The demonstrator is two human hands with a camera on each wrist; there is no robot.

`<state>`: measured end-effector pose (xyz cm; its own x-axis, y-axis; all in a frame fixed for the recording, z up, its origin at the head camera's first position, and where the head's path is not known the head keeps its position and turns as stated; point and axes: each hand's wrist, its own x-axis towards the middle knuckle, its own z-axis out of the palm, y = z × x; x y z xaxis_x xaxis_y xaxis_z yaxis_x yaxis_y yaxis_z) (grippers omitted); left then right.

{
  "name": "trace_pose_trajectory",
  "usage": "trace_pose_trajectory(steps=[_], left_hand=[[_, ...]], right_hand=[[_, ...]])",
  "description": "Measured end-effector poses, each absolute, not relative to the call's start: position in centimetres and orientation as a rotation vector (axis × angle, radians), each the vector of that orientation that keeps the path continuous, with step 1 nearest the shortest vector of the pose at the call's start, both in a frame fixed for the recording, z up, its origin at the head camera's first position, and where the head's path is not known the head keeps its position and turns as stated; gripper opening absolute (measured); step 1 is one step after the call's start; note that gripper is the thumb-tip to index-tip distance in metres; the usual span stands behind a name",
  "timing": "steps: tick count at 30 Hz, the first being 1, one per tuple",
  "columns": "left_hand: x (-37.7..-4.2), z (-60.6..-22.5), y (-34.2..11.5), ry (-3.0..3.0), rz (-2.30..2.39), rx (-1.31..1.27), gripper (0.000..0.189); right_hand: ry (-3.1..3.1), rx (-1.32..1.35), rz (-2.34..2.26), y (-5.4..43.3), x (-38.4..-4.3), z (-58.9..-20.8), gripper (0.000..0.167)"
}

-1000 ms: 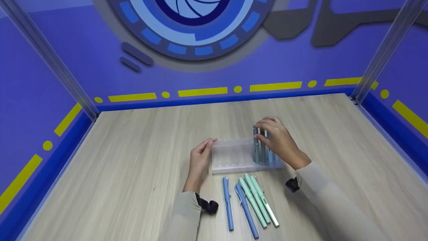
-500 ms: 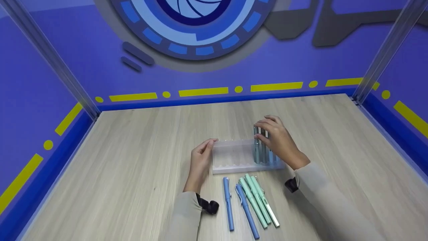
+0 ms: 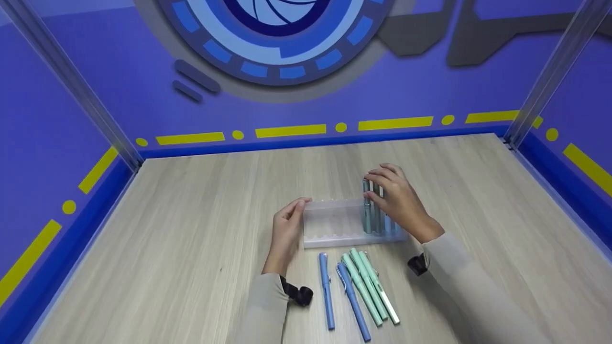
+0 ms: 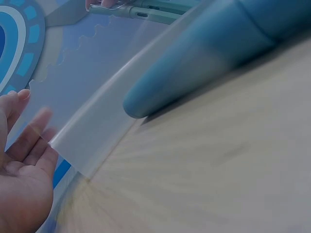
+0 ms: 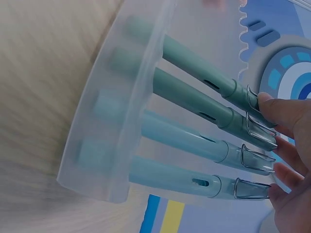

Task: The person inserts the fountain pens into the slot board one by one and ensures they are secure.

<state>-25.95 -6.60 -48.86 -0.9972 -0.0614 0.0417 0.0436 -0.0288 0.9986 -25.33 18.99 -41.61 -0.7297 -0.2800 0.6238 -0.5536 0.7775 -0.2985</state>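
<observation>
A translucent pen stand (image 3: 333, 222) with a scalloped edge stands mid-table. My left hand (image 3: 287, 224) holds its left side edge between thumb and fingers. Two dark green pens and two light blue pens (image 5: 180, 136) stand side by side in its right part, metal clips at the top. My right hand (image 3: 400, 200) pinches the capped top of the leftmost dark green pen (image 5: 194, 70), whose lower end sits in the stand's base. The other fingertips are close to the neighbouring pen tops; whether they touch is hard to tell. In the head view this hand partly hides those pens.
In front of the stand lie two blue pens (image 3: 326, 291) and, to their right, several mint green pens (image 3: 370, 286). One blue pen (image 4: 194, 68) looms large in the left wrist view. Blue panels (image 3: 296, 114) enclose the wooden table (image 3: 191, 229) at the back and sides.
</observation>
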Motion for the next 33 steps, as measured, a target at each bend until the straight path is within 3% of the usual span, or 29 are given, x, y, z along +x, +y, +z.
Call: trace_pose_trajectory(steps=[10,33], left_hand=[[-25.9,-48.8,-6.5,-2.122,-2.231,0.023,0.031],[-25.9,-48.8,-6.5,-2.135,-2.223,0.032,0.028]], right_hand=[[-2.280,0.653,0.706,19.5,-24.5,-41.9,0.038],[-2.459,0.433,1.174,19.6,-20.0,-44.6,0.029]])
